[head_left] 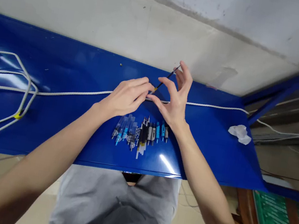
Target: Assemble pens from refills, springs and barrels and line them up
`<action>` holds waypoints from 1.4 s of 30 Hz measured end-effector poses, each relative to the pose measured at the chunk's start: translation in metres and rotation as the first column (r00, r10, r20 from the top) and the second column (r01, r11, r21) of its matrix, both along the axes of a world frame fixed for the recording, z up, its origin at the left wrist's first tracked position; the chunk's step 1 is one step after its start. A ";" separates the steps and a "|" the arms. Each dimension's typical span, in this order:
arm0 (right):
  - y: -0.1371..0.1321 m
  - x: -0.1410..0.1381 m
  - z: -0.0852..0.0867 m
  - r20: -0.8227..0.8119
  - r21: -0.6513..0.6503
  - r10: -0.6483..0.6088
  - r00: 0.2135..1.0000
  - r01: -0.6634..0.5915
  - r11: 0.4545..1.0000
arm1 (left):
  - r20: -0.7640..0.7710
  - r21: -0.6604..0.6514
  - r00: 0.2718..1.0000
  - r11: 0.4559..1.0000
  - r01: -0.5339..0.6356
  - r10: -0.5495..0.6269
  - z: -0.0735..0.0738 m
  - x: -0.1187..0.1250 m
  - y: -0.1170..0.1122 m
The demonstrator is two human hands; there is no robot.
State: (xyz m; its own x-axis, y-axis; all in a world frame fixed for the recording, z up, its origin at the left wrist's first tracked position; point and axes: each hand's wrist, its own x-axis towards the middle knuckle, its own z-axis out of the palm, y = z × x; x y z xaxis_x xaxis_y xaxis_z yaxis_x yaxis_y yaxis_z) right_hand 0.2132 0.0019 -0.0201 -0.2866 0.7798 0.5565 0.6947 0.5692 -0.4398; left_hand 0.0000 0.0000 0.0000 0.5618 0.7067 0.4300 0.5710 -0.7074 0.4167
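Both my hands meet over the middle of a blue table. My left hand has its fingers curled together, pinching the lower end of a thin dark pen refill with a yellow tip. My right hand holds the same refill between thumb and index finger, its other fingers spread upward. The refill slants up to the right. Just below the hands lies a small heap of pen parts: clear and blue barrels, black and white refills, grey and blue tips.
A white cable runs across the table under my hands, with loops at the left. A crumpled white tissue lies at the right. A pale wall rises behind the table. My lap in grey shorts is below the front edge.
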 end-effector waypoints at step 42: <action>-0.019 -0.010 0.008 -0.352 0.192 0.113 0.929 -0.047 0.980 | 0.196 -0.053 0.980 0.998 -0.037 0.047 -0.014 0.009 -0.001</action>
